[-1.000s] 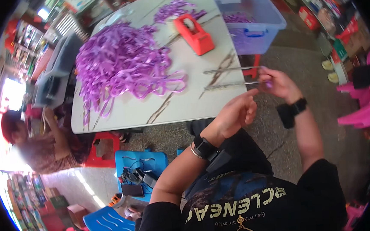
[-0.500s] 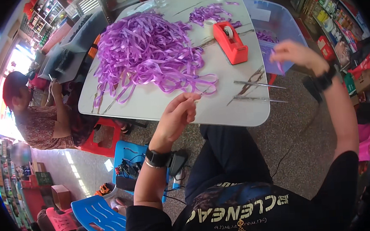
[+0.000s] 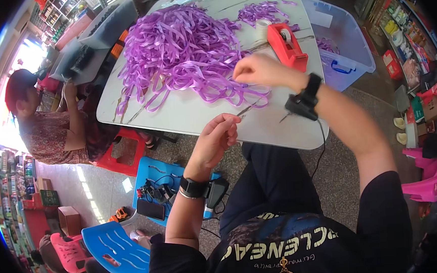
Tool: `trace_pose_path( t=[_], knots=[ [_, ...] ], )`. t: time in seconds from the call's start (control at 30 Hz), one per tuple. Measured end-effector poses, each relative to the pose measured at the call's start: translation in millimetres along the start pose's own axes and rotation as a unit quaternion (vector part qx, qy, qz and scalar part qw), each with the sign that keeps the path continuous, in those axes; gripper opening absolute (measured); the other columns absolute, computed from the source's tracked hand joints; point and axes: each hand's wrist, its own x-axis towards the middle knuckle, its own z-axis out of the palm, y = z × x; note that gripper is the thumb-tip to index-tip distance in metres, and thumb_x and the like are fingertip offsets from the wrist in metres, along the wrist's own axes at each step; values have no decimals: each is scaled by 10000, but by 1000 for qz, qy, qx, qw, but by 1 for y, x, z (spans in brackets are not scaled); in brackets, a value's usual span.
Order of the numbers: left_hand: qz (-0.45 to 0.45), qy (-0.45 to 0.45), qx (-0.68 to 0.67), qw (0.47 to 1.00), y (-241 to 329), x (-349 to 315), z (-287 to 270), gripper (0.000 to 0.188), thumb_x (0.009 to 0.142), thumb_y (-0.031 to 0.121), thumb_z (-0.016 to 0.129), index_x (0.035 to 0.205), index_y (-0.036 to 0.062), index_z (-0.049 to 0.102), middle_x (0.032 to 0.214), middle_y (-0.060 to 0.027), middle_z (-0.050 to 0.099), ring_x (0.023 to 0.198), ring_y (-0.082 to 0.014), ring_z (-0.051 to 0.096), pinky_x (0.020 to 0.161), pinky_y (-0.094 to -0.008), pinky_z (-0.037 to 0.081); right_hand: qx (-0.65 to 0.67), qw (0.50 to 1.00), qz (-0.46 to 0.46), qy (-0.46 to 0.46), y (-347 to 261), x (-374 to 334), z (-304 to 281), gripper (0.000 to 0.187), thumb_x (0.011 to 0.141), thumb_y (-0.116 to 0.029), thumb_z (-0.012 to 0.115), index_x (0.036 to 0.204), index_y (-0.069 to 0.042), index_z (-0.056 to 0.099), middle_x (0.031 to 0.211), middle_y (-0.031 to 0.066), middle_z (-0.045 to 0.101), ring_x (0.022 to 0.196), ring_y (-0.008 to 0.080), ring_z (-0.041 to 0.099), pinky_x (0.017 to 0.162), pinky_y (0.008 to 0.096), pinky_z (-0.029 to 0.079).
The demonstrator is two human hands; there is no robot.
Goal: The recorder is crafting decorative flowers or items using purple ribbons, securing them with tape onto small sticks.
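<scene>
A large heap of purple ribbon loops [image 3: 176, 43] covers the left and middle of the white marbled table [image 3: 166, 115]. My right hand [image 3: 267, 72] reaches over the heap's right edge, its fingertips pinched on a purple ribbon. Short of the near loops, my left hand [image 3: 216, 141] hovers by the table's front edge with thumb and forefinger pressed together. Whatever small thing may be between them is too small to make out. Behind my right hand stands a red tape dispenser [image 3: 288, 48]; my right forearm hides most of the metal rods on the table.
A smaller purple ribbon pile [image 3: 260, 13] lies at the far right beside a tape roll [image 3: 263, 30]. A clear blue bin [image 3: 348, 71] with ribbons in it stands right of the table. Another person [image 3: 50, 118] sits at the left. A blue stool [image 3: 150, 174] holds cables and a phone.
My right hand has swung left from above the bin, where a purple ribbon hung from it, to the heap's edge. That ribbon is out of the hand. My left hand stays pinched near the same spot.
</scene>
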Motion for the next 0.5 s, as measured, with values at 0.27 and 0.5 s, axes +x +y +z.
trace_pose_path(
  t=[0.27, 0.5],
  knots=[
    [-19, -21, 13, 1000, -3, 2, 20, 160, 897, 201, 479, 954, 67, 546, 758, 25, 510, 720, -73, 506, 580, -193, 366, -167, 983, 56, 53, 2, 3, 42, 177, 708, -224, 622, 830, -97, 600, 741, 95, 622, 728, 254, 599, 630, 362, 460],
    [-16, -16, 38, 999, -3, 5, 22, 160, 898, 229, 503, 968, 94, 550, 900, 8, 578, 887, -79, 561, 683, -214, 430, 211, 974, 74, 32, -10, -25, -16, 157, 860, -179, 524, 954, -54, 541, 836, 57, 621, 777, 141, 586, 643, 255, 452]
  ],
)
